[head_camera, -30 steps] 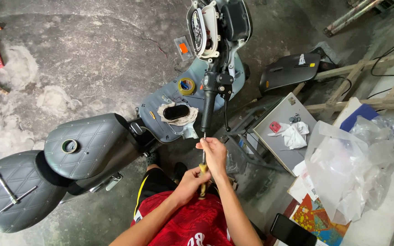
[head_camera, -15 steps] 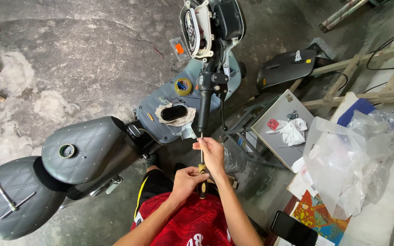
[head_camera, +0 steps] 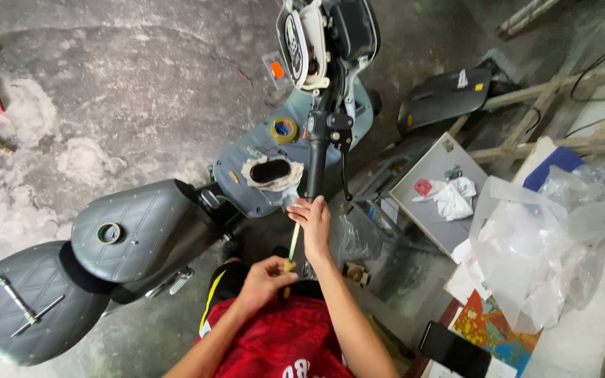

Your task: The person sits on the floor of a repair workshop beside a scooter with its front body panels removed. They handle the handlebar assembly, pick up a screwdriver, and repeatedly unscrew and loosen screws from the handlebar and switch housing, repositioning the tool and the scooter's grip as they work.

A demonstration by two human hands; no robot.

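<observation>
Screwdriver (head_camera: 293, 243) upright between both hands, tip toward handlebar grip (head_camera: 314, 164).

What I can't make out from up here

My left hand (head_camera: 264, 280) buries the screwdriver (head_camera: 293, 241) handle; my right hand (head_camera: 313, 224) covers the tip and the handlebar grip (head_camera: 314, 164) end. Both forearms run off the bottom edge, and the seat (head_camera: 29, 311) is cropped at the left.
</observation>
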